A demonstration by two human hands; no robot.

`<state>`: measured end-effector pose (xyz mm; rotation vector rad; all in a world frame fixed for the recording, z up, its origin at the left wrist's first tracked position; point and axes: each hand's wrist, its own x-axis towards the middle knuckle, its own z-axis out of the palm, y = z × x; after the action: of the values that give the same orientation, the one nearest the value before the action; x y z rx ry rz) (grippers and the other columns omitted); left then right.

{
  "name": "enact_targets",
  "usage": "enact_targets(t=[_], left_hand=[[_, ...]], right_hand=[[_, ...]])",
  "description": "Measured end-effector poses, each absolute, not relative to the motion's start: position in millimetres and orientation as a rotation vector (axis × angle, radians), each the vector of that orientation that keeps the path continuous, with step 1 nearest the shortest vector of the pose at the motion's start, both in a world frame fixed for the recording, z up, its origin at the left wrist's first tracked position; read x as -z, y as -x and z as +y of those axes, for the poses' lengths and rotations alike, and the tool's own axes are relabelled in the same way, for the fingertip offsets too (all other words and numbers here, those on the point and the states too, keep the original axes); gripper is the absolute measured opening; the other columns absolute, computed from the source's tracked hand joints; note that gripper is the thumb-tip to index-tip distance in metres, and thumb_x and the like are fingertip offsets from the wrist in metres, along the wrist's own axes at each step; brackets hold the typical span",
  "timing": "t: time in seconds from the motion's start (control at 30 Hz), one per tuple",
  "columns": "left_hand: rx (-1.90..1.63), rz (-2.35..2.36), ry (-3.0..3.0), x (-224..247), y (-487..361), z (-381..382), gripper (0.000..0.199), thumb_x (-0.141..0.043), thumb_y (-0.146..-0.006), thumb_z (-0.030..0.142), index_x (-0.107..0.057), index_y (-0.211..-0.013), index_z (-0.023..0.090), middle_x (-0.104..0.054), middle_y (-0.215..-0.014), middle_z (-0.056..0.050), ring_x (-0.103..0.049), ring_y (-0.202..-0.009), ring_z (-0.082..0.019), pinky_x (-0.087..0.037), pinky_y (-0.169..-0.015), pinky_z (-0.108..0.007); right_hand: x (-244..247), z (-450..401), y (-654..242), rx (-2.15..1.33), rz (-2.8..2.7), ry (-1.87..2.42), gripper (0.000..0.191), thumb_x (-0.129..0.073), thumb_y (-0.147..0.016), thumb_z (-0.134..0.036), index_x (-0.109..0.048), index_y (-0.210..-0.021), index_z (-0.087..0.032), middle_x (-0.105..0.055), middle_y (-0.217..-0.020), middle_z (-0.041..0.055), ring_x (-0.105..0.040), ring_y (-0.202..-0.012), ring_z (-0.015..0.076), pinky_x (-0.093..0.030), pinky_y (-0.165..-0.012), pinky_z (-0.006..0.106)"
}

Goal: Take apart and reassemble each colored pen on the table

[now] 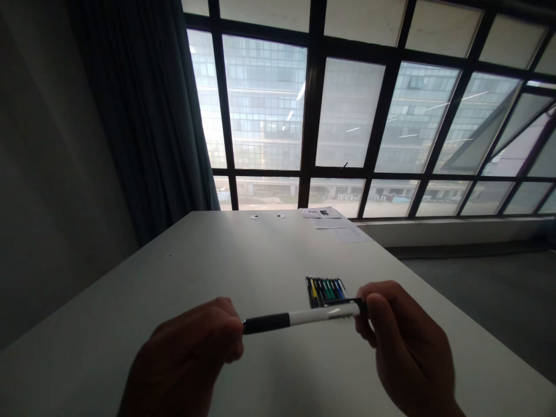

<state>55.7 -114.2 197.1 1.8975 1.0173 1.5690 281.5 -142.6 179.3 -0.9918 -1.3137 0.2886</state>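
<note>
A white pen (324, 314) with a black grip is held level above the table, close to the camera. My left hand (191, 350) pinches its black grip end, hiding the tip. At the other end, my right hand (403, 341) is closed with thumb and fingers on the clip end. Behind the pen, several pens (325, 289) with black, yellow, green and blue parts lie side by side in a row on the white table (243, 260). The held pen and its clip overlap the lower edge of that row in view.
Printed papers (328, 223) lie at the table's far right corner. Two small round pieces (255, 217) sit near the far edge. A dark curtain (147, 116) hangs at the left, and windows (264, 104) stand beyond the table.
</note>
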Motion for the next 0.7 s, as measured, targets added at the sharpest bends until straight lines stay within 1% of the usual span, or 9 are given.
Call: enact_targets(t=[0.13,0.27,0.43,0.57,0.7], left_hand=[[-1.534,1.023,-1.938,-194.2,-51.2,-112.1,0.051,-0.051,-0.093,0.050,-0.047,-0.053,0.020,-0.047,-0.051,0.001,-0.044,-0.047,-0.012,-0.033,-0.046,-0.026],[-1.478,1.089,-2.008,-194.5,-49.3,-111.1,0.051,-0.046,-0.095,0.047,-0.045,-0.052,0.020,-0.044,-0.049,0.002,-0.041,-0.044,-0.011,-0.032,-0.045,-0.025],[-1.474,1.179,-1.975,-197.3,-54.9,-114.7,0.056,-0.044,-0.094,0.051,-0.040,-0.047,0.020,-0.038,-0.045,0.002,-0.036,-0.040,-0.011,-0.033,-0.045,-0.027],[-1.518,1.208,-1.892,-196.5,-59.7,-117.9,0.057,-0.043,-0.095,0.050,-0.038,-0.046,0.020,-0.035,-0.043,0.002,-0.033,-0.039,-0.011,-0.029,-0.043,-0.028],[-1.520,1.225,-1.876,-196.8,-61.4,-118.3,0.058,-0.042,-0.096,0.049,-0.038,-0.046,0.019,-0.036,-0.044,0.002,-0.034,-0.040,-0.011,-0.027,-0.044,-0.028]], right_hand=[[-179.0,-142.6,-282.2,-0.254,-1.355,1.004,0.029,-0.051,-0.098,-0.037,-0.061,-0.076,-0.021,-0.049,-0.056,-0.0017,-0.043,-0.046,0.0112,-0.032,-0.042,0.023],[-179.8,-141.3,-286.9,-0.180,-1.469,1.010,0.030,-0.049,-0.099,-0.032,-0.058,-0.072,-0.022,-0.046,-0.052,-0.0029,-0.041,-0.043,0.0110,-0.031,-0.041,0.023],[-178.3,-139.8,-288.7,-0.166,-1.521,1.026,0.037,-0.045,-0.101,-0.030,-0.049,-0.065,-0.022,-0.044,-0.051,-0.0030,-0.039,-0.042,0.0106,-0.029,-0.041,0.023],[-175.4,-138.2,-288.0,-0.186,-1.531,1.011,0.040,-0.044,-0.101,-0.029,-0.046,-0.062,-0.021,-0.040,-0.051,-0.0040,-0.035,-0.042,0.0092,-0.026,-0.041,0.023],[-173.7,-137.5,-288.5,-0.203,-1.540,0.999,0.040,-0.044,-0.101,-0.028,-0.042,-0.062,-0.021,-0.038,-0.051,-0.0044,-0.033,-0.043,0.0088,-0.025,-0.042,0.023]])
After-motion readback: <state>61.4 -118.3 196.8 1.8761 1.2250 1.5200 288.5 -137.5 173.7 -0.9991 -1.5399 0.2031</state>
